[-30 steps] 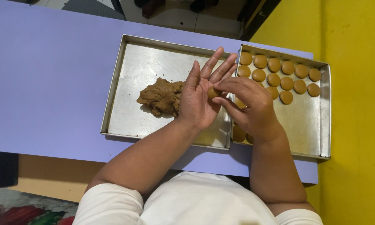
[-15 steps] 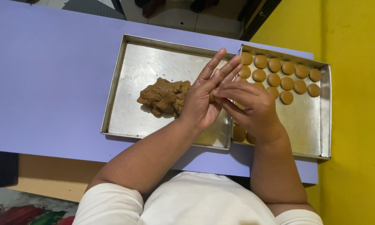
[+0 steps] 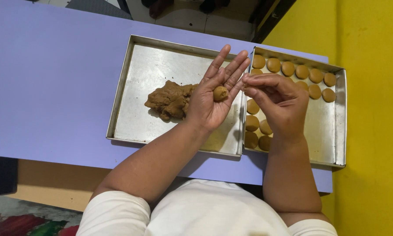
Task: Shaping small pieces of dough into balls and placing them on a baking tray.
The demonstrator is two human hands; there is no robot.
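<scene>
My left hand (image 3: 212, 102) now lies open, a rolled dough ball (image 3: 220, 93) on its palm; my right hand (image 3: 275, 102) has lifted off, fingers curled, empty. Dough lump (image 3: 170, 99) sits mid-tray (image 3: 131, 74); the discs (image 3: 292, 70) fill the right tray's far edge.

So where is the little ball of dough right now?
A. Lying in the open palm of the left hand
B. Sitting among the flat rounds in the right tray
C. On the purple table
A: the dough ball rests on the open left hand, held above the left tray.
</scene>
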